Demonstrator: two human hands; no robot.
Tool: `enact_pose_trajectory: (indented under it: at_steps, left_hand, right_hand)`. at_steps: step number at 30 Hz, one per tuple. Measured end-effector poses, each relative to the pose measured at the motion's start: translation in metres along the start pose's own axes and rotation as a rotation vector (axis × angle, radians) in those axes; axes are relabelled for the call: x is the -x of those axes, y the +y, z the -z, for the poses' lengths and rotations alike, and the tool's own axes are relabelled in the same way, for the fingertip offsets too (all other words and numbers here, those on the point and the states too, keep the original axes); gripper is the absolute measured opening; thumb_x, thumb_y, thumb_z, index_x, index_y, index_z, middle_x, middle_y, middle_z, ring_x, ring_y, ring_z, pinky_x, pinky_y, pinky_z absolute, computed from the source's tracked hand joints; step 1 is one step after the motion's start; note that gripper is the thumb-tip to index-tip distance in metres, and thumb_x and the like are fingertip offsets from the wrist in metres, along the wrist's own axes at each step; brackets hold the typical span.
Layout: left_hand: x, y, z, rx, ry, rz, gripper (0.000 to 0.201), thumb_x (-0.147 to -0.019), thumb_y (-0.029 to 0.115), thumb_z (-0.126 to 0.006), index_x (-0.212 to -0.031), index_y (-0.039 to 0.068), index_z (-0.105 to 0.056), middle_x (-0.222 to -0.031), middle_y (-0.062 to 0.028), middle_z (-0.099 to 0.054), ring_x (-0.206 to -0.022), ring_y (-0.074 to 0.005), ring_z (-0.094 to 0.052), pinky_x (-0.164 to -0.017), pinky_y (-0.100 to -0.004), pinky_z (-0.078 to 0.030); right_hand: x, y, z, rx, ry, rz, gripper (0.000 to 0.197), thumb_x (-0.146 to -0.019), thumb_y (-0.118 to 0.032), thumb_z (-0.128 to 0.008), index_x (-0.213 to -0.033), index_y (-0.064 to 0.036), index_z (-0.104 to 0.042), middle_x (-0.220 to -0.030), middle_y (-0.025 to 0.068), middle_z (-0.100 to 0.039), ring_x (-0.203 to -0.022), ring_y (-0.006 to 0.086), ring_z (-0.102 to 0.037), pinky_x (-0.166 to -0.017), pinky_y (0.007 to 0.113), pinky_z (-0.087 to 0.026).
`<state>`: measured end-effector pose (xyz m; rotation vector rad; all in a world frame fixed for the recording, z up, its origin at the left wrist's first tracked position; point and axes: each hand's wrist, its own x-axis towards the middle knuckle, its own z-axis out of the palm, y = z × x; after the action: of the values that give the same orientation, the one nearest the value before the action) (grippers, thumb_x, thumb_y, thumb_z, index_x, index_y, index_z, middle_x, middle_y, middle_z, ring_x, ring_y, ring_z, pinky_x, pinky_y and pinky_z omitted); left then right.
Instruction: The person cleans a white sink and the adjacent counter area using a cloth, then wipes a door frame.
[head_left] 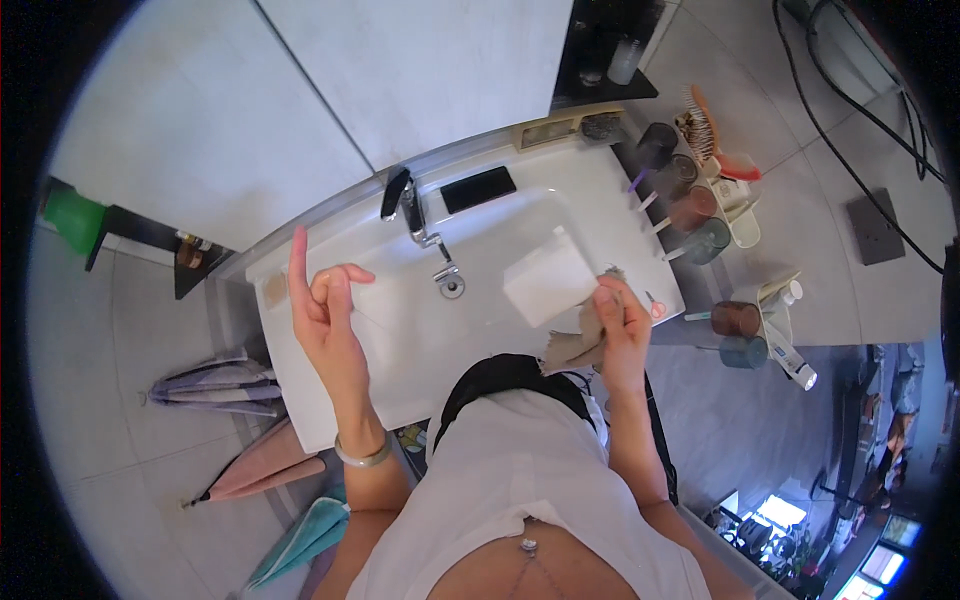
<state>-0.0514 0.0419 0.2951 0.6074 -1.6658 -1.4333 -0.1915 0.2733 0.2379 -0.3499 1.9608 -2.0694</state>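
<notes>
My right hand (622, 325) is closed over the right part of the white sink (400, 395). It pinches a grey-brown cloth (575, 350) with ragged edges, which hangs below the fingers. A flat white rectangular piece (550, 278) sticks out to the left from the same fingers; its material is hard to tell. My left hand (330, 318) is raised over the left side of the sink and holds nothing. Its index finger points straight out, with the other fingers loosely bent. A chrome faucet (410, 212) stands at the back of the basin, above the round drain (452, 286).
A dark phone (478, 190) lies on the back ledge. Several cups with toothbrushes (690, 208), a hairbrush (700, 125) and a toothpaste tube (790, 358) are held on the right wall. Towels (262, 465) hang at the left. White cabinet doors (300, 100) rise behind the sink.
</notes>
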Motion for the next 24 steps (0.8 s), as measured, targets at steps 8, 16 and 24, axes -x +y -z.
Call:
enact_pose_trajectory:
  at_steps: [8, 16, 24]
  left_hand:
    - [0.007, -0.05, 0.067, -0.834, -0.174, 0.131, 0.041, -0.097, 0.023, -0.05, -0.131, 0.002, -0.044, -0.079, -0.0029, -0.069, -0.088, -0.0145, -0.059, -0.096, -0.0349, -0.034]
    - [-0.002, -0.054, 0.087, -1.394, -0.402, 0.284, 0.018, -0.086, 0.024, -0.06, -0.097, 0.014, -0.071, -0.069, -0.0017, -0.069, -0.089, -0.0195, -0.063, -0.111, -0.044, -0.019]
    - [0.004, -0.101, 0.115, -1.409, -0.276, -0.238, 0.035, -0.066, 0.025, -0.078, -0.1, 0.016, -0.072, -0.072, -0.0017, -0.069, -0.106, -0.0249, -0.061, -0.115, -0.0453, -0.012]
  right_hand:
    - [-0.007, 0.004, 0.017, -0.166, 0.063, -0.058, 0.023, -0.095, -0.02, -0.056, -0.104, 0.0, -0.062, -0.092, -0.002, -0.059, -0.085, 0.0057, -0.049, -0.08, 0.02, -0.037]
    - [-0.008, 0.006, 0.016, -0.16, 0.04, -0.043, 0.023, -0.095, -0.02, -0.056, -0.105, -0.0006, -0.062, -0.094, -0.0008, -0.06, -0.087, 0.0064, -0.052, -0.081, 0.02, -0.04]
    - [-0.005, 0.004, 0.011, -0.19, 0.024, -0.042, 0.022, -0.094, -0.019, -0.058, -0.103, -0.0003, -0.063, -0.091, -0.0021, -0.059, -0.085, 0.0052, -0.049, -0.078, 0.018, -0.038]
